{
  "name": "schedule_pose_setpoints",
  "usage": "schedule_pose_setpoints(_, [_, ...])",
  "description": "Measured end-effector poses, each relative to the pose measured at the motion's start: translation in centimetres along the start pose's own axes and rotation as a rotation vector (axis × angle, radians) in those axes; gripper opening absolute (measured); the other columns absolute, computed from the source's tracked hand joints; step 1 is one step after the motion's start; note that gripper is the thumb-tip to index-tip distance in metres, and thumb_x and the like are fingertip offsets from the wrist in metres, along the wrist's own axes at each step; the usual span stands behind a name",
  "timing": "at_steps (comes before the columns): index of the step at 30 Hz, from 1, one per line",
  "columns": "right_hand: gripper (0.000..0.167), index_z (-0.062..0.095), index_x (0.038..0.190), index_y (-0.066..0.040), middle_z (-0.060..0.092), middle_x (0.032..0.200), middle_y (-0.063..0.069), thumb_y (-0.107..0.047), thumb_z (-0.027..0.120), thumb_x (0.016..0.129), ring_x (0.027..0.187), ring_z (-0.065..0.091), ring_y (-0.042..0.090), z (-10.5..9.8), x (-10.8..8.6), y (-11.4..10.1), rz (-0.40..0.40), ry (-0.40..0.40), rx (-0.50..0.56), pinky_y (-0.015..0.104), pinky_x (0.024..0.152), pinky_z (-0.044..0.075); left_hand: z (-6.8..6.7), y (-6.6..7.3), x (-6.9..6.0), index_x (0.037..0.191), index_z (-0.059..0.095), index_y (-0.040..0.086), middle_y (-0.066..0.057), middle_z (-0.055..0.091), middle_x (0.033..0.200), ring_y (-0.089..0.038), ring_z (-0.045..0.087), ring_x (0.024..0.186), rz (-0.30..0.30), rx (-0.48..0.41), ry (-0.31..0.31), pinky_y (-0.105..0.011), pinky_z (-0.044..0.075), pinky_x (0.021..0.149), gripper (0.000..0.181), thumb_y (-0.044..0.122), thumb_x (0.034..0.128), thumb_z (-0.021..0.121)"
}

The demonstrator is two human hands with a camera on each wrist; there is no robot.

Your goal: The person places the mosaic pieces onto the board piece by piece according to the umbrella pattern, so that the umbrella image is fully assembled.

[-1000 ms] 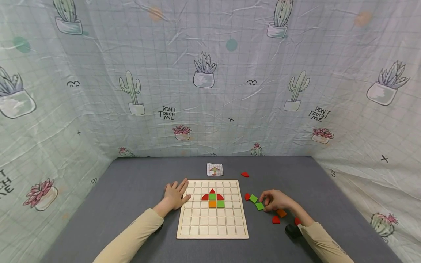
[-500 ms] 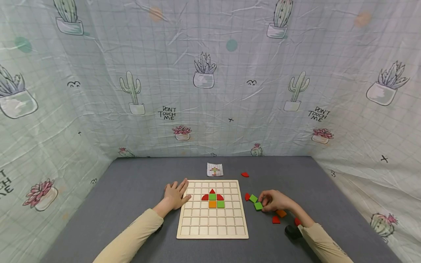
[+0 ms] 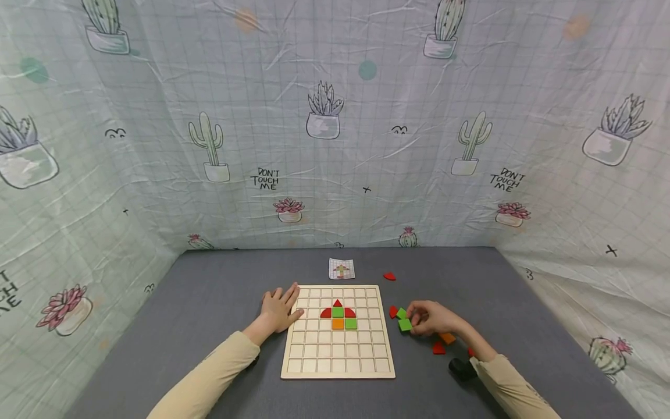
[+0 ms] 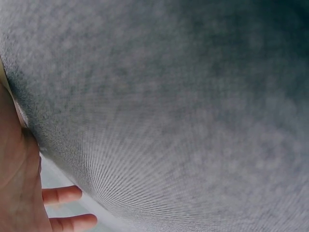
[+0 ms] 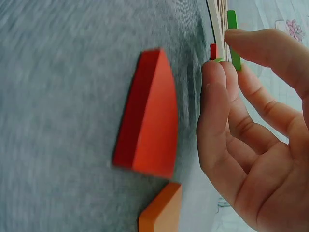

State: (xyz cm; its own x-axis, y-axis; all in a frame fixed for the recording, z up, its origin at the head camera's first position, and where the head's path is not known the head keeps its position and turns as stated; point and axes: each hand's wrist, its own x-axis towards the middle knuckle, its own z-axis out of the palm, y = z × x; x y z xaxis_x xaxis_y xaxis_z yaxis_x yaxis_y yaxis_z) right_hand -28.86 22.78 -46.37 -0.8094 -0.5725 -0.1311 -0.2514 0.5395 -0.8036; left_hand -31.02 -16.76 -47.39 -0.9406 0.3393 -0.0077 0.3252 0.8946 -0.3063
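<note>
Tile (image 3: pixel 404 325) pinched by right hand (image 3: pixel 435 318) shows edge-on only in right-wrist view; left hand (image 3: pixel 275 309) lies spread.

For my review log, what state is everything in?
Board: flat, partly filled
Picture card: printed side up
Left hand: fingers spread, touching the board
Right hand: pinching a green square
Other green square: loose, partly hidden
Off-board red pieces: lying loose
Off-board orange piece: lying loose

Board (image 3: pixel 340 350): pale wood tone, square grid. On it: triangle (image 3: pixel 337 303) red, quarter-rounds (image 3: pixel 349 313) red, two squares (image 3: pixel 350 323) green, third square (image 3: pixel 338 324) orange. Held tile (image 3: pixel 405 325): green. Loose pieces (image 3: pixel 438 348): red, green, orange. Tabletop (image 3: pixel 314 398): dark grey. Sleeves (image 3: pixel 209 372): beige. Backdrop (image 3: pixel 335 169): pale grey, faint grid, green and pink plants, black lettering
</note>
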Motion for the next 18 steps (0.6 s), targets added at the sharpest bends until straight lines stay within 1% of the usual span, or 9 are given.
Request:
schedule_pose_setpoints(6, [0.027,0.054,0.100,-0.001,0.059,0.079,0.009,-0.011,0.066,0.079,0.062,0.058,0.014,0.4,0.4,-0.6,-0.002,0.011,-0.008,0.031,0.053,0.049,0.0,0.0,0.0,0.141,0.029,0.017,0.003,0.029,0.146,-0.026,0.041,0.104,0.005,-0.014,0.002,-0.044,0.034,0.069,0.062,0.054,0.0910,0.032])
schedule_pose_setpoints(12, [0.029,0.055,0.102,0.000,0.060,0.080,0.012,-0.012,0.067,0.079,0.065,0.060,0.019,1.2,0.8,-1.3,-0.027,0.012,0.004,0.032,0.054,0.050,-0.1,0.0,0.0,0.141,0.029,0.017,0.004,0.028,0.146,-0.026,0.040,0.104,0.008,-0.021,-0.002,-0.044,0.035,0.069,0.062,0.054,0.0907,0.032])
schedule_pose_setpoints(18, [0.027,0.055,0.099,0.000,0.059,0.078,0.012,-0.011,0.067,0.078,0.061,0.060,0.017,2.2,1.7,-2.2,-0.054,0.018,-0.003,0.030,0.051,0.050,-0.1,0.1,-0.1,0.140,0.030,0.018,0.004,0.029,0.146,-0.026,0.041,0.104,0.004,-0.015,0.002,-0.043,0.034,0.068,0.062,0.054,0.0907,0.032])
